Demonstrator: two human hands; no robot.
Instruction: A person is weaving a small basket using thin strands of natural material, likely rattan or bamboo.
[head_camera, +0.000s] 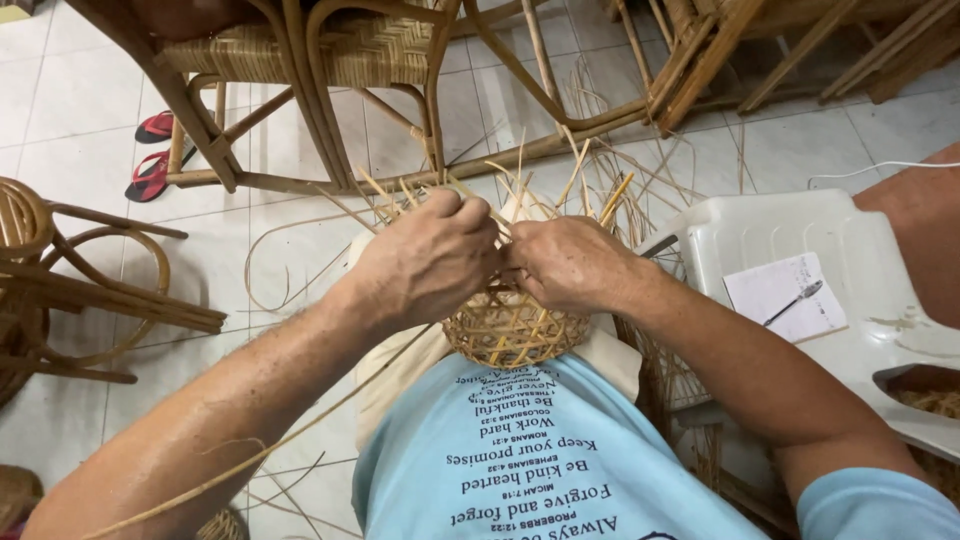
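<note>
A small round woven cane basket (512, 332) rests against my lap, with loose cane strips (590, 180) fanning up from its rim. My left hand (428, 258) is closed on the strips at the basket's upper left edge. My right hand (570, 262) grips the strips at the upper right edge, close against the left hand. A long thin strip (300, 430) trails down to the left under my left forearm. The basket's top is hidden behind both hands.
A rattan chair frame (330, 60) stands just ahead, with more frames (760, 40) at the back right and a curved one (60, 280) at left. A white plastic chair (800, 230) with paper and a pen (795, 297) is at right. Red sandals (152, 150) lie on the tiled floor.
</note>
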